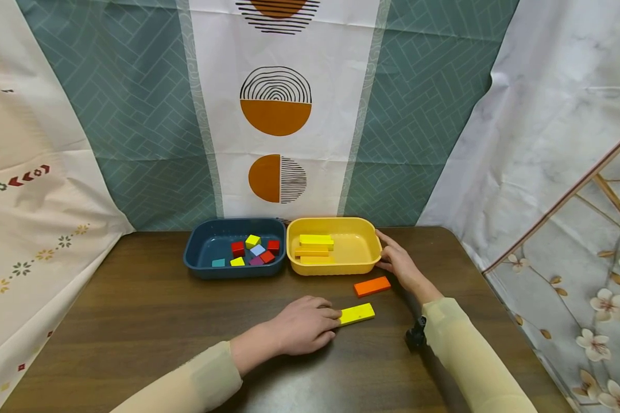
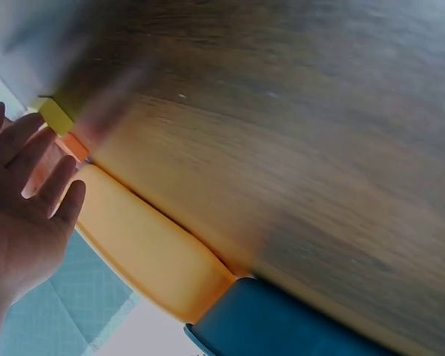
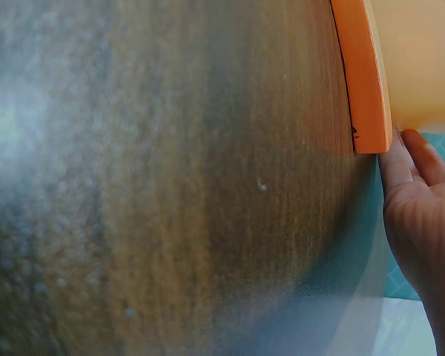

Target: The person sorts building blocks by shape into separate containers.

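My left hand [image 1: 307,325] is low over the table, its fingertips at the left end of a flat yellow block [image 1: 357,314]. In the left wrist view the fingers of this hand [image 2: 26,200] are spread and nearly straight, the yellow block [image 2: 54,115] just beyond them; whether they touch it is unclear. Against the right end of the yellow tray [image 1: 351,268] rests my right hand [image 1: 404,265], fingers extended along the wall. Between the hands lies an orange block [image 1: 372,286], just in front of the tray. The right wrist view shows the orange block [image 3: 365,81] close to the right fingers.
Several long yellow and amber blocks [image 1: 316,241] lie inside the yellow tray. Left of it, touching, stands a dark blue tray [image 1: 198,252] with several small coloured cubes [image 1: 252,241]. A patterned cloth [image 1: 279,189] hangs behind the brown table [image 1: 134,321].
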Available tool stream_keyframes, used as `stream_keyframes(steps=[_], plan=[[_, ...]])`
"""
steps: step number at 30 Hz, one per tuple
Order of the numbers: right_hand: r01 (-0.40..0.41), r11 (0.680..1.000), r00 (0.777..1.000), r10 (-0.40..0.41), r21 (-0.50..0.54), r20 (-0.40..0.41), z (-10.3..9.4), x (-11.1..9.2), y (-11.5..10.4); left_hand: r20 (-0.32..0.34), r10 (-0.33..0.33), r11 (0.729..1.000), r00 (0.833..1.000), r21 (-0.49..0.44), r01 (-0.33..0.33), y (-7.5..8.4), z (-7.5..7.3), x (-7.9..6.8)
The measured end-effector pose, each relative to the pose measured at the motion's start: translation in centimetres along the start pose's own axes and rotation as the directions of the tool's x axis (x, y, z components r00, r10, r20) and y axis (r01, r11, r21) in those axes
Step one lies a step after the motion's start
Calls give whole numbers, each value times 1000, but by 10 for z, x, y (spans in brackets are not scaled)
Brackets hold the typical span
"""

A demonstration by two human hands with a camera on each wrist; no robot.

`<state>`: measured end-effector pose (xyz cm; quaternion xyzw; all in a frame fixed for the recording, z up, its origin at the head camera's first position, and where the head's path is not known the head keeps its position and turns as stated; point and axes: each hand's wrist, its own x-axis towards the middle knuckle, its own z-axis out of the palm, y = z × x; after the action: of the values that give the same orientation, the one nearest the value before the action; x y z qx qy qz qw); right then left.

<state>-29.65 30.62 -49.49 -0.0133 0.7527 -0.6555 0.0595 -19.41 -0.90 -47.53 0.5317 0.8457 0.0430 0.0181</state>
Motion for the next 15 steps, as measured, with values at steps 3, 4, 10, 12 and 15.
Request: stream_keyframes(steps=[3,4,10,12,15], plan=[[0,1000,1000,0,1,-4,0,0,0,-6,4,1000,1000,-3,-4,-2,0,-5],[2,1000,1000,-2,-1,-3,0,1,0,-8,4,1000,1000,-5,-4,-3,0,-7],[11,1000,1000,-11,3,-6,0,2,1,-32,16,1000,999,-13,-16,-8,-1,-20],[8,1000,1000,-8,7,-7,0,2,1,-34,22,1000,999,-12,-22,-9,-1,-25],[5,1000,1000,-5,4,-5,0,2,1,-30,28,999,999,-25,-28,-12,-3,-32]])
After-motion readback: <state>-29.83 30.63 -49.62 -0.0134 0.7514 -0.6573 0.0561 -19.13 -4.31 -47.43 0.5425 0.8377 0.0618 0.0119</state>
